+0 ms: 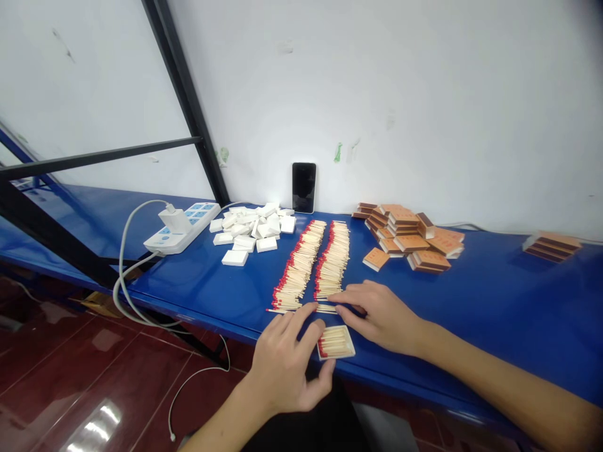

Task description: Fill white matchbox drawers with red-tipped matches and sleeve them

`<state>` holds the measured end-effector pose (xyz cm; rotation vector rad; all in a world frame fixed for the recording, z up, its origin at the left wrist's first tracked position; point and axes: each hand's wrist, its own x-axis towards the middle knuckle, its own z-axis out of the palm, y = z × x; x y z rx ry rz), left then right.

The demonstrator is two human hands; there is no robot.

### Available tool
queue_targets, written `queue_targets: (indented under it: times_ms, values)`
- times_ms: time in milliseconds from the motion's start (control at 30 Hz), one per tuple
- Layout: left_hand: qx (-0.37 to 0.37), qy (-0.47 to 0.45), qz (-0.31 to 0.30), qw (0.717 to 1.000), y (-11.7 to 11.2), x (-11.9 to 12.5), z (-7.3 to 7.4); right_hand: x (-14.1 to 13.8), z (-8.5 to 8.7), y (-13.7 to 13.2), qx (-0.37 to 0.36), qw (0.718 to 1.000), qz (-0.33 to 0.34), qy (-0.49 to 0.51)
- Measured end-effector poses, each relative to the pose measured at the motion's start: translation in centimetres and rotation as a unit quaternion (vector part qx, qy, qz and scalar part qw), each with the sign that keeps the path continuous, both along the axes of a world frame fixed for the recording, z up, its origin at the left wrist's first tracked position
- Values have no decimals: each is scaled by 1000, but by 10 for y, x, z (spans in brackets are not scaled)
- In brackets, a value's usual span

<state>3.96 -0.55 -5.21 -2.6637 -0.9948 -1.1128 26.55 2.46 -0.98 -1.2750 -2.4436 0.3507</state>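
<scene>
Near the front edge of the blue table lies a white matchbox tray point(347, 342) partly filled with red-tipped matches. My left hand point(287, 358) has its thumb and a bent finger against the tray's near and far left sides, while its index finger reaches toward the loose matches. Beyond it, two long rows of matches, a left row point(299, 267) and a right row point(333, 260), run away from me with red heads to the left. My right hand point(377, 314) pinches a few matches point(325, 308) at the near end of the right row between thumb and index finger.
White empty-looking trays point(254, 227) are heaped at the back left, beside a power strip point(181, 229) with a white cable. A phone point(304, 187) leans on the wall. Orange matchbox sleeves point(405, 235) are piled at right, with another stack point(553, 246) farther right.
</scene>
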Motion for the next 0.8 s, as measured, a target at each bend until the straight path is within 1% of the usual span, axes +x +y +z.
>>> queue_targets:
  times_ms: [100, 267, 567, 800]
  values:
    - [0, -3, -2, 1000, 0, 0, 0, 0, 0, -1, -3, 1000, 6, 8]
    - [-1, -4, -3, 1000, -1, 0, 1, 0, -2, -1, -2, 1000, -3, 17]
    - [-1, -4, -3, 1000, 0, -1, 0, 0, -1, -1, 18, 1000, 19, 9]
    - [5, -1, 3, 1000, -1, 0, 1, 0, -6, 0, 27, 999, 10, 15]
